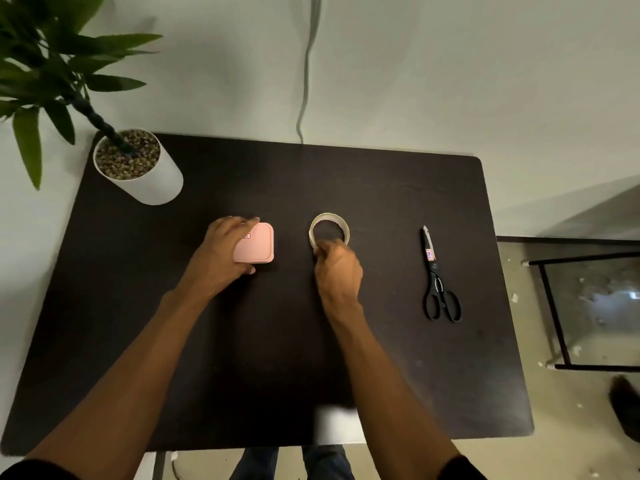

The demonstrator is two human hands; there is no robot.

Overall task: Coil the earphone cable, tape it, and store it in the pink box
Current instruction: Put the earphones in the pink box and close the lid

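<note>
A small pink box (259, 244) with its lid on sits on the dark table (381, 188), left of centre. My left hand (221, 252) wraps its left side, fingers over the far edge and thumb at the near edge. A roll of clear tape (329, 225) lies flat to the right of the box. My right hand (337, 270) pinches the roll's near rim with closed fingers. No earphone cable shows anywhere; it may be hidden in the box or under a hand.
Black scissors (437, 282) lie shut at the right, blades pointing away. A white potted plant (138, 168) stands at the far left corner. A white blurred object (334, 426) sits at the table's near edge. A black metal frame (561, 317) stands right of the table.
</note>
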